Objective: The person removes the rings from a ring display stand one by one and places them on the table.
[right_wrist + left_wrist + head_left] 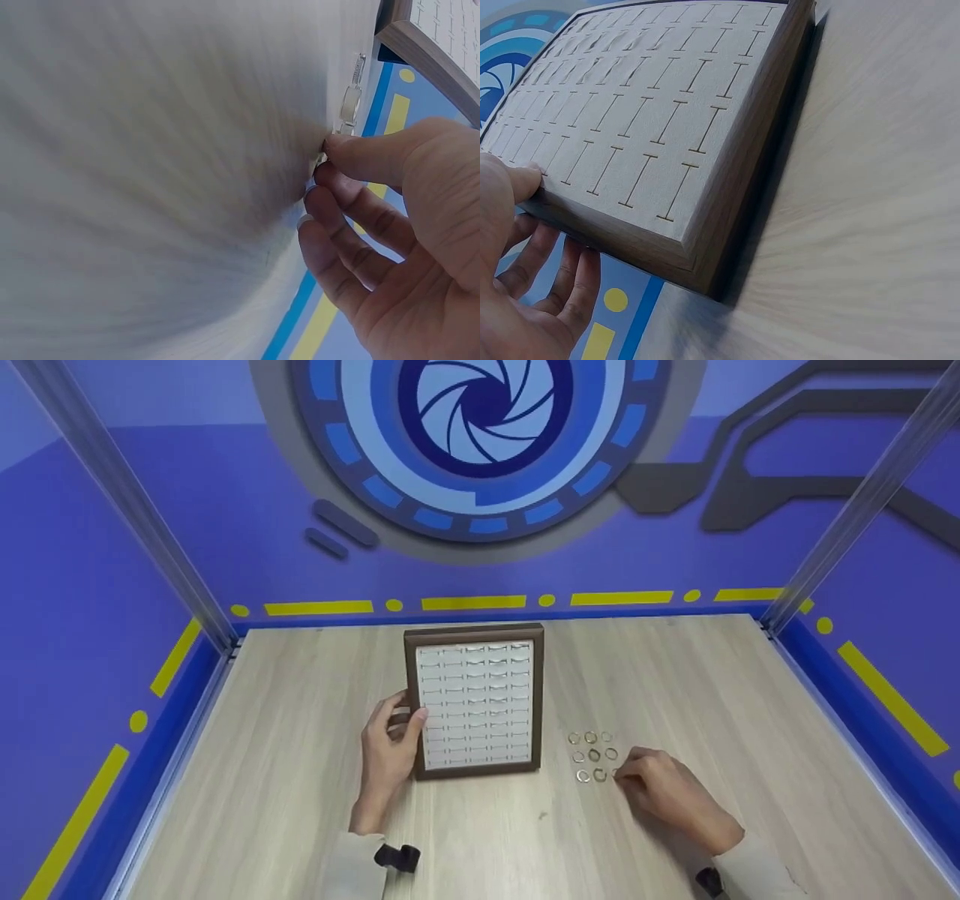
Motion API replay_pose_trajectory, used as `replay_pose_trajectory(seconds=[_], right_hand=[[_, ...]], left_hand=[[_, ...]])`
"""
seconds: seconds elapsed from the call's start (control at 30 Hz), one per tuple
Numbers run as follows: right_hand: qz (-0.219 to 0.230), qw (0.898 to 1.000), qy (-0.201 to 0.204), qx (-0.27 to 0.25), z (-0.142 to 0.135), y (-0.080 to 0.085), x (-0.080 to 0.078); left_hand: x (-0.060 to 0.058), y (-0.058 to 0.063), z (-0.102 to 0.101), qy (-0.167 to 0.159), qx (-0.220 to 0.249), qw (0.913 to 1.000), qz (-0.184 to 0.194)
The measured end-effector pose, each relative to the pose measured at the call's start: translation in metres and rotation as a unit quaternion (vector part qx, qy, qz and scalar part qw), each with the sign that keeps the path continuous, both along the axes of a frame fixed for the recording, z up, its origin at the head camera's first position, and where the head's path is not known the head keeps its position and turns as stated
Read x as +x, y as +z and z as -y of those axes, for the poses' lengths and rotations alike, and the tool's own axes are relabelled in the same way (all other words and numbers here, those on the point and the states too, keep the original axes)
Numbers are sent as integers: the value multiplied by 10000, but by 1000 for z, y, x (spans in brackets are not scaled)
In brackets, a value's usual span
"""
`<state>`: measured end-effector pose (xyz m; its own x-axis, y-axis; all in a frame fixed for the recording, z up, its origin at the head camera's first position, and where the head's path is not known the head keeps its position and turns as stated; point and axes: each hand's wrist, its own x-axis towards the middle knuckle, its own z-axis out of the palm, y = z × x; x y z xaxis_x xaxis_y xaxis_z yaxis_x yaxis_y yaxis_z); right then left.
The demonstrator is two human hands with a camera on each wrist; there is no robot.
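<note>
A ring display tray [537, 701] with a brown wooden frame and a white slotted pad [445, 735] stands tilted up on the table. My left hand [386, 754] holds it by the left edge, thumb over the front and fingers behind. Several thin rings sit in the pad's upper middle and right columns. To the right of the tray, loose rings [594, 755] lie in rows on the tabletop. My right hand [667, 791] pinches a ring [615, 773] at the lower right of this group; thumb and forefinger mostly hide it.
The light wood table [300, 720] runs back to a blue printed wall [480, 577] with yellow marks. Metal posts [180, 562] rise at both back corners, and side panels close in the left and right.
</note>
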<state>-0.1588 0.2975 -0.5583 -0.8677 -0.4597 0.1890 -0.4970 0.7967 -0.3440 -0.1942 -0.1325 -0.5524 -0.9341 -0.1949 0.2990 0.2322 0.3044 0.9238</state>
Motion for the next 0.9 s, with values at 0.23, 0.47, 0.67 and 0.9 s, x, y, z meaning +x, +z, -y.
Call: replay_pose_trajectory(seconds=[0.23, 0.47, 0.67, 0.9], right_hand=[[-8, 10000, -53, -21, 2, 0, -2], [56, 10000, -24, -69, 4, 0, -1], [55, 9999, 89, 62, 0, 5, -1], [146, 9997, -133, 156, -8, 20, -4]], left_hand=[[1, -1, 1, 41, -93, 9999, 23], [2, 2, 3, 8, -122, 9999, 50], [2, 8, 6, -255, -197, 9992, 237], [2, 14, 13, -631, -626, 9957, 260]])
